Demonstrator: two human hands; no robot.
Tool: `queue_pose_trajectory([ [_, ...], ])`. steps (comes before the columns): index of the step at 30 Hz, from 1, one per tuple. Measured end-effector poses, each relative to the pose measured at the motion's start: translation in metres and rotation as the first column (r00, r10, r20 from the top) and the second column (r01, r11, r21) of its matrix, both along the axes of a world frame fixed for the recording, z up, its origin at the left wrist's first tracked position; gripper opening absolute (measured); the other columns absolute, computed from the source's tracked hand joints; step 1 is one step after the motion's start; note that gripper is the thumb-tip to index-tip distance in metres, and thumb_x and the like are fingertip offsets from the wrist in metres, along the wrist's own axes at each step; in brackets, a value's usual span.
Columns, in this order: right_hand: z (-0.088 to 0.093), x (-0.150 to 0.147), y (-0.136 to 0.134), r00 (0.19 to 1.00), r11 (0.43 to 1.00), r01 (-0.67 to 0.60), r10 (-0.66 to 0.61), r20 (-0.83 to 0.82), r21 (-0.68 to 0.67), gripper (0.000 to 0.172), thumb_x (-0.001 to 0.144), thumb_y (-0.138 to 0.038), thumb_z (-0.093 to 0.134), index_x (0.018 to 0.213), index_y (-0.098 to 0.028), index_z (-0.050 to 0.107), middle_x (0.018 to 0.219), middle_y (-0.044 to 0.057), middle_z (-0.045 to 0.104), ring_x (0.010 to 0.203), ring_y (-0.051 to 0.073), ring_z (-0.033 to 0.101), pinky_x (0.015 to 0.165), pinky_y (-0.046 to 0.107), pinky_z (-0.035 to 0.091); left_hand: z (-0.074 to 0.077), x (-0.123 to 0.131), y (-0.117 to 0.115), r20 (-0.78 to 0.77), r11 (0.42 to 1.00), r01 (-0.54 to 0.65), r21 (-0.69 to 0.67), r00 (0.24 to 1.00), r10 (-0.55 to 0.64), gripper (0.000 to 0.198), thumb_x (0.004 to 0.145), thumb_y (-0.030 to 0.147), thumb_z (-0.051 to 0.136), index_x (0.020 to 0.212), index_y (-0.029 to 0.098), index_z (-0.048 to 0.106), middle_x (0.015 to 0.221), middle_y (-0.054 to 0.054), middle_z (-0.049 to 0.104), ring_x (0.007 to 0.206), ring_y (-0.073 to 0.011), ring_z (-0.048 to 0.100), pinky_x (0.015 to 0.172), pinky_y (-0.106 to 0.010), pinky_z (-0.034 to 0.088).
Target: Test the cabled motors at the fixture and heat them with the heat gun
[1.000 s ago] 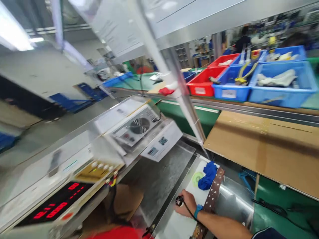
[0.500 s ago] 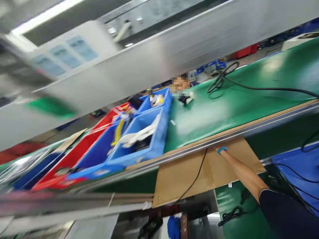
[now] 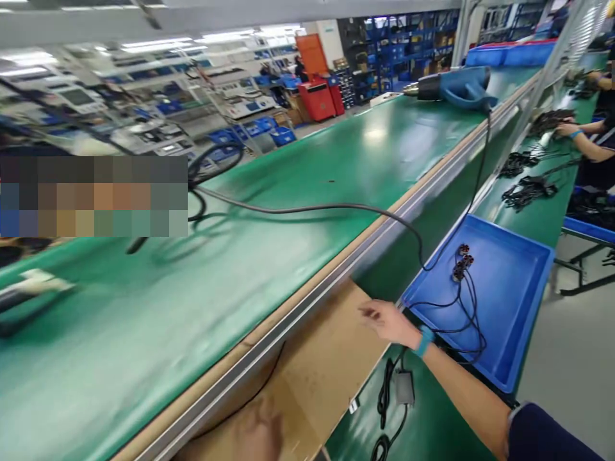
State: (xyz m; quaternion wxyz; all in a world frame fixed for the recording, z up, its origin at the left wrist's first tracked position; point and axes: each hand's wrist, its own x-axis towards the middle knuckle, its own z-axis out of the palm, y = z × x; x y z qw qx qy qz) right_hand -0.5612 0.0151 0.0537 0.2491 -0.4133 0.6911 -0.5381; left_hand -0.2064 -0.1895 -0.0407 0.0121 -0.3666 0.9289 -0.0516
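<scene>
My right hand (image 3: 390,321), with a blue wristband, hovers open over the right edge of a brown cardboard sheet (image 3: 317,358), fingers spread and holding nothing. It is just left of a blue tray (image 3: 509,301) that holds black cables with small round connectors (image 3: 462,262). My left hand (image 3: 259,435) is a blurred shape at the bottom edge over the cardboard; its fingers are not clear. Below my right wrist, a black cable with a grey adapter (image 3: 403,387) lies on the green mat.
A long green conveyor belt (image 3: 288,192) runs diagonally, with a blue heat gun (image 3: 456,84) at its far end and its black cord (image 3: 312,208) trailing across. A co-worker's hands (image 3: 571,131) handle cable bundles at the far right. Shelving and a red cabinet (image 3: 319,96) stand behind.
My view has swung from the metal bench and coloured bins to the right along the conveyor. My right hand has left the black connector on the metal plate and now reaches, empty, over the cardboard.
</scene>
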Motion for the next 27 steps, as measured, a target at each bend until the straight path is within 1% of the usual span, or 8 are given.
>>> queue_pose_trajectory([
  [3,-0.012,-0.054,0.1,0.969,0.971,0.234,-0.228,-0.099,0.051,0.026,0.095,-0.04,0.058,0.108,-0.024,0.074,0.105,0.005,0.074,0.094,0.02,0.067,0.086,0.033,0.054,-0.054,-0.064,0.081,-0.283,0.977,0.205,0.067,0.942,-0.178,0.038,0.093,0.029,0.04,0.105,0.011,0.072,0.11,-0.017,0.074,0.107,-0.0291,0.068,0.097,-0.045,0.056],
  [6,-0.037,-0.142,0.18,0.83,0.779,0.555,-0.494,-0.259,0.292,0.025,0.094,-0.031,0.055,0.109,-0.019,0.072,0.103,0.008,0.073,0.09,0.021,0.066,0.084,0.034,0.052,-0.085,-0.114,0.168,-0.399,0.919,0.331,0.213,0.888,-0.227,0.039,0.097,0.033,0.041,0.12,0.015,0.068,0.127,-0.013,0.068,0.121,-0.0259,0.063,0.105,-0.044,0.053],
  [9,-0.067,-0.226,0.209,0.733,0.55,0.677,-0.564,-0.38,0.489,0.031,0.09,-0.016,0.053,0.116,-0.01,0.069,0.106,0.017,0.071,0.093,0.023,0.064,0.089,0.036,0.048,-0.101,-0.145,0.235,-0.384,0.848,0.388,0.36,0.891,-0.244,0.048,0.098,0.032,0.042,0.141,0.017,0.055,0.147,-0.013,0.056,0.139,-0.0271,0.049,0.114,-0.046,0.046],
  [11,-0.085,-0.26,0.206,0.759,0.552,0.649,-0.52,-0.392,0.524,0.042,0.088,-0.007,0.051,0.128,-0.007,0.064,0.115,0.019,0.067,0.097,0.022,0.062,0.092,0.034,0.045,-0.108,-0.157,0.263,-0.333,0.828,0.37,0.421,0.912,-0.238,0.054,0.095,0.028,0.044,0.147,0.014,0.048,0.154,-0.015,0.047,0.144,-0.0302,0.042,0.116,-0.05,0.041],
  [16,-0.11,-0.271,0.186,0.842,0.637,0.537,-0.366,-0.397,0.552,0.064,0.075,0.008,0.053,0.135,-0.014,0.06,0.143,0.015,0.051,0.108,0.015,0.054,0.097,0.026,0.037,-0.11,-0.155,0.288,-0.214,0.85,0.242,0.467,0.964,-0.156,0.048,0.089,0.018,0.049,0.135,0.012,0.059,0.143,-0.016,0.055,0.134,-0.0326,0.045,0.111,-0.051,0.038],
  [20,-0.114,-0.256,0.191,0.805,0.581,0.592,-0.396,-0.442,0.558,0.041,0.077,-0.003,0.063,0.117,-0.012,0.062,0.126,0.016,0.058,0.093,0.015,0.054,0.086,0.027,0.039,-0.1,-0.131,0.294,-0.198,0.865,0.185,0.466,0.975,-0.102,0.033,0.095,0.019,0.042,0.112,0.014,0.07,0.116,-0.013,0.065,0.111,-0.029,0.054,0.098,-0.046,0.041],
  [24,-0.1,-0.249,0.205,0.68,0.448,0.732,-0.518,-0.518,0.513,0.024,0.084,-0.023,0.064,0.105,-0.015,0.055,0.102,0.011,0.061,0.085,0.019,0.054,0.081,0.033,0.042,-0.095,-0.104,0.304,-0.264,0.856,0.245,0.455,0.955,-0.133,0.029,0.096,0.018,0.042,0.103,0.019,0.07,0.102,-0.009,0.067,0.099,-0.0261,0.059,0.09,-0.043,0.045],
  [27,-0.06,-0.244,0.206,0.457,0.41,0.886,-0.691,-0.559,0.218,0.035,0.083,-0.035,0.067,0.108,-0.015,0.053,0.101,0.01,0.061,0.084,0.019,0.056,0.081,0.035,0.044,-0.094,-0.096,0.311,-0.314,0.855,0.248,0.455,0.943,-0.106,0.027,0.096,0.018,0.043,0.102,0.021,0.069,0.097,-0.008,0.068,0.094,-0.026,0.063,0.084,-0.042,0.048],
])
